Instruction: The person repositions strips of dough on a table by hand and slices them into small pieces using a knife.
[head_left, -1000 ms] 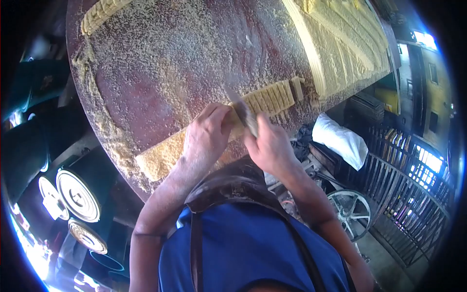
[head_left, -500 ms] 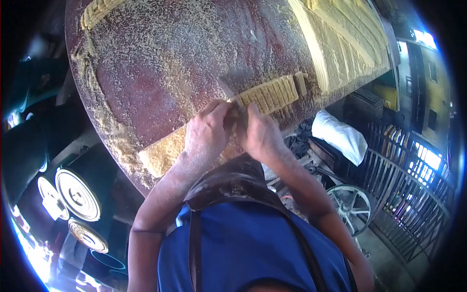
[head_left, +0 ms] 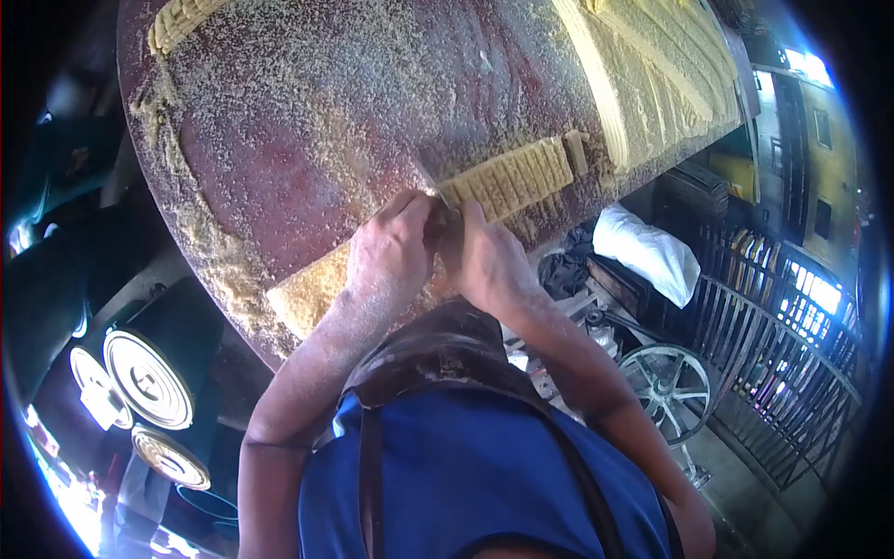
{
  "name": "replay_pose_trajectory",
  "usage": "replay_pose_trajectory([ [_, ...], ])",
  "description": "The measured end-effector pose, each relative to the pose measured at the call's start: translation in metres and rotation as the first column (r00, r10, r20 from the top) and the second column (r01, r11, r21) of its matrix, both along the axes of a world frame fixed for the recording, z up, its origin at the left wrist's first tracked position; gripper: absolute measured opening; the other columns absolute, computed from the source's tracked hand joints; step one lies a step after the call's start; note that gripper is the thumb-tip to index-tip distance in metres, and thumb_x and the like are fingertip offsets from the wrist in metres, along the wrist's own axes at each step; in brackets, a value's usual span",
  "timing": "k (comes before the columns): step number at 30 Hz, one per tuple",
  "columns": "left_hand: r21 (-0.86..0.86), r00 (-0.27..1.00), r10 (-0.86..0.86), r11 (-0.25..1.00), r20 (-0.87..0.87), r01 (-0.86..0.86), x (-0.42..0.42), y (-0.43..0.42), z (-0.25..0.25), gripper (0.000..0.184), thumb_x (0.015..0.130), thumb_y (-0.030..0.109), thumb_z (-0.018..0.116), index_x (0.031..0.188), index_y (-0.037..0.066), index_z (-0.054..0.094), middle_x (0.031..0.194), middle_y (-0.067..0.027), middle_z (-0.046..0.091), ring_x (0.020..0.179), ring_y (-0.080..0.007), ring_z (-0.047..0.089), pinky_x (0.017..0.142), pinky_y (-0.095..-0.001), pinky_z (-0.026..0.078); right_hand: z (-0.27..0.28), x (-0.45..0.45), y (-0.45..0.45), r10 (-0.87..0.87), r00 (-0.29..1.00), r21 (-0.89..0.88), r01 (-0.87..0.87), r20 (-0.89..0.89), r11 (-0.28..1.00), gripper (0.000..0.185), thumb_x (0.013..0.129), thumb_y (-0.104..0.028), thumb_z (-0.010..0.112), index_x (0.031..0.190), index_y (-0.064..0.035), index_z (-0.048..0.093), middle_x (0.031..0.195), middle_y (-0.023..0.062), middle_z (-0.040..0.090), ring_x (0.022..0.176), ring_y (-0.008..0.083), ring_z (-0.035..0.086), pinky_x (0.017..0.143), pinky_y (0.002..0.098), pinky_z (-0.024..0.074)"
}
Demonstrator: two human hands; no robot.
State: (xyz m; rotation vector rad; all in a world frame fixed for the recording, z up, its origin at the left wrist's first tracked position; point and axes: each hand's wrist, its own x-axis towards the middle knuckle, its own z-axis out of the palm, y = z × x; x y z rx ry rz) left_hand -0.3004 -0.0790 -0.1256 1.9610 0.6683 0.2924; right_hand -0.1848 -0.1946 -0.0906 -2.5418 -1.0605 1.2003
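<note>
A long strip of crumb-coated yellow dough [head_left: 312, 291] lies across the near side of the table. My left hand [head_left: 386, 252] is closed over its middle, with fingers curled down beside the cut. In my right hand [head_left: 492, 263] is a knife [head_left: 449, 238], apparently held by its dark handle; the blade pokes out past the strip's far side, between my hands. To the right of it, the strip is a row of narrow slices [head_left: 512, 179] still side by side, with one loose slice [head_left: 577, 153] at the end. My fingertips are partly hidden.
Crumbs cover the reddish table [head_left: 270, 177]. Thick ridged dough slabs [head_left: 652, 84] lie at the far right, and another sliced strip [head_left: 182, 23] at the far left. Beyond the edge are a white sack [head_left: 647, 252], a spoked wheel [head_left: 663, 393] and round lids [head_left: 147, 377].
Both hands and the knife have shifted slightly left along the strip. The sliced section now reaches a little further left. The whole view has tilted slightly.
</note>
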Motion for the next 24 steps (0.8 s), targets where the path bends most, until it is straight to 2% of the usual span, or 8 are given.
replay_pose_trajectory([
  [2,0.036,0.999,-0.029,0.999,-0.045,0.031,-0.001,0.004,0.002,0.025,0.082,0.003,0.07,0.107,0.0,0.067,0.103,-0.0127,0.068,0.09,-0.0315,0.071,0.075,-0.0396,0.058,-0.014,0.003,0.003,0.058,0.992,0.137,-0.073,0.113,0.988,0.033,0.089,-0.014,0.064,0.107,0.0037,0.043,0.078,0.024,0.067,0.069,0.0427,0.069,0.061,0.0496,0.0571],
  [4,-0.034,0.998,-0.014,0.999,-0.066,0.012,-0.001,0.004,0.005,0.029,0.081,0.004,0.071,0.109,-0.001,0.066,0.107,-0.0139,0.068,0.091,-0.0327,0.071,0.077,-0.0394,0.058,0.013,0.008,0.01,0.019,0.999,0.103,-0.022,0.032,0.994,0.032,0.09,-0.013,0.064,0.106,0.0042,0.043,0.072,0.0232,0.065,0.069,0.0409,0.07,0.058,0.0466,0.0567],
  [7,0.071,1.0,0.026,0.997,0.01,-0.026,-0.011,0.001,0.005,0.03,0.081,0.004,0.072,0.11,0.0,0.066,0.111,-0.0145,0.068,0.093,-0.033,0.071,0.077,-0.0396,0.058,0.043,-0.003,-0.01,0.003,0.998,0.319,-0.024,0.066,0.948,0.029,0.092,-0.014,0.06,0.106,0.005,0.043,0.065,0.0256,0.061,0.062,0.0437,0.066,0.054,0.0469,0.0535],
  [12,0.043,1.0,0.017,0.999,-0.01,-0.017,-0.013,0.006,-0.001,0.029,0.08,0.004,0.074,0.108,0.0,0.066,0.11,-0.0149,0.068,0.092,-0.034,0.071,0.077,-0.0403,0.058,0.062,-0.017,-0.011,0.04,0.995,0.11,-0.05,0.088,0.993,0.029,0.091,-0.016,0.062,0.105,0.0016,0.043,0.068,0.0258,0.063,0.07,0.0474,0.066,0.063,0.0539,0.0538],
  [14,0.002,1.0,0.005,1.0,-0.008,-0.004,-0.014,0.005,-0.003,0.028,0.08,0.003,0.072,0.108,0.0,0.065,0.108,-0.0154,0.067,0.089,-0.0349,0.07,0.076,-0.0411,0.058,0.074,-0.013,-0.004,0.016,0.998,0.041,-0.013,-0.054,0.999,0.029,0.09,-0.015,0.063,0.106,0.0011,0.044,0.073,0.0271,0.065,0.073,0.0479,0.067,0.068,0.0544,0.0544],
  [19,-0.014,0.998,0.007,1.0,-0.065,-0.008,-0.015,0.007,-0.003,0.026,0.081,0.002,0.069,0.107,0.0,0.064,0.106,-0.016,0.066,0.087,-0.0362,0.069,0.074,-0.0424,0.057,-0.003,-0.014,0.016,0.051,0.995,0.062,-0.056,0.083,0.997,0.029,0.089,-0.014,0.064,0.105,0.001,0.044,0.076,0.0267,0.066,0.073,0.0465,0.068,0.066,0.0517,0.0557],
  [22,-0.054,0.999,0.038,0.998,0.024,-0.036,-0.015,0.008,0.003,0.026,0.081,0.001,0.067,0.106,-0.001,0.064,0.106,-0.0166,0.066,0.087,-0.0368,0.069,0.074,-0.0427,0.057,0.023,-0.012,0.017,0.003,0.999,0.078,-0.006,0.045,0.997,0.03,0.089,-0.013,0.064,0.104,0.0021,0.044,0.073,0.0259,0.065,0.072,0.0452,0.068,0.063,0.0498,0.0561],
  [24,0.022,0.999,0.044,0.999,0.01,-0.044,-0.022,0.006,0.004,0.026,0.081,0.001,0.067,0.107,-0.001,0.064,0.108,-0.0173,0.066,0.088,-0.0367,0.069,0.075,-0.0424,0.057,0.042,-0.017,0.002,-0.04,0.999,0.23,0.032,0.027,0.973,0.03,0.09,-0.015,0.063,0.105,0.0018,0.044,0.07,0.0262,0.064,0.071,0.0458,0.068,0.065,0.0524,0.0554],
])
